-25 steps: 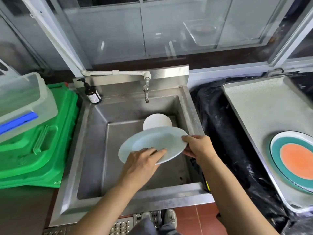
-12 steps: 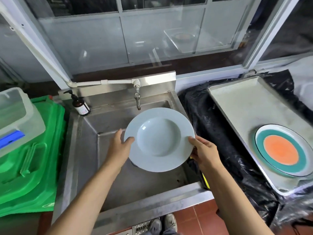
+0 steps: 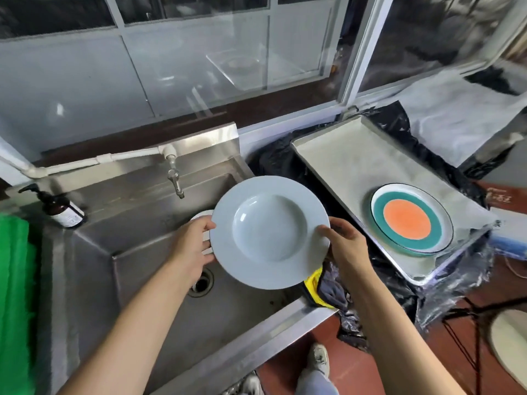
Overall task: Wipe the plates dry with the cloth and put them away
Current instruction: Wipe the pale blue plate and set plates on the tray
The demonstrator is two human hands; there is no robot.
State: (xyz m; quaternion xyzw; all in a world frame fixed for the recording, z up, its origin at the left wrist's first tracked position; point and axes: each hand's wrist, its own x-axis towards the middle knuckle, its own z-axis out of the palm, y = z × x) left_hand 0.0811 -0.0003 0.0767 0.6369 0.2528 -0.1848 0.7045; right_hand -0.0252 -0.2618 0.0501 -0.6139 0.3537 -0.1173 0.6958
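Note:
A pale blue deep plate [image 3: 269, 232] is held upright over the right side of the steel sink [image 3: 137, 252], its face toward me. My left hand [image 3: 192, 246] grips its left rim and my right hand [image 3: 343, 246] grips its right rim. Behind the plate's left edge a white dish [image 3: 201, 218] peeks out in the sink. A plate with an orange centre and teal ring [image 3: 410, 222] lies on the metal tray [image 3: 336, 161] to the right. A yellow and grey cloth [image 3: 325, 289] hangs below my right hand, at the sink's right edge.
A tap [image 3: 175, 181] sticks out over the sink and a brown pump bottle [image 3: 61, 210] stands at its back left corner. Green bins [image 3: 14, 295] sit at the far left. Black plastic [image 3: 273, 161] covers the surface under the tray. Windows run behind.
The plate has gone from lying flat low in the sink to upright and facing me, and has shifted right toward the tray. My view has turned right too.

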